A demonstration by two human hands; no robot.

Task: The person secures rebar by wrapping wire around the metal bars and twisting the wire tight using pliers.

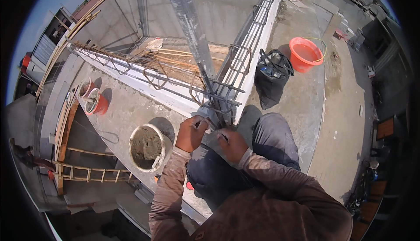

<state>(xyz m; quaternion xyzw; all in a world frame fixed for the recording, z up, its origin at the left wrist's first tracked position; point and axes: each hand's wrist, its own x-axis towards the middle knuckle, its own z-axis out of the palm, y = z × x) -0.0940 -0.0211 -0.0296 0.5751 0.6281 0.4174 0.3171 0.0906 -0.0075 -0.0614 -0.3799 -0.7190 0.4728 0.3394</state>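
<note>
My left hand (191,133) is closed in a pinch just left of the corner where the steel reinforcing bars (221,97) meet. Close by on the right, my right hand (233,145) is also closed, thumb against the fingers. Whatever lies between the fingertips is too small to make out. Both hands are in front of the foot of a grey, mortar-smeared post (189,22) rising from the bar corner. Bent stirrups (156,80) hang around the long bars, which run off to the left and to the upper right along white block walls (170,104).
A bucket of wet mortar (146,148) stands left of my knees. A black bag (273,72) and an orange-red bucket (305,53) stand to the right. Smaller red buckets (97,102) sit farther left. Beyond the slab edge at lower left is a bamboo ladder (96,173).
</note>
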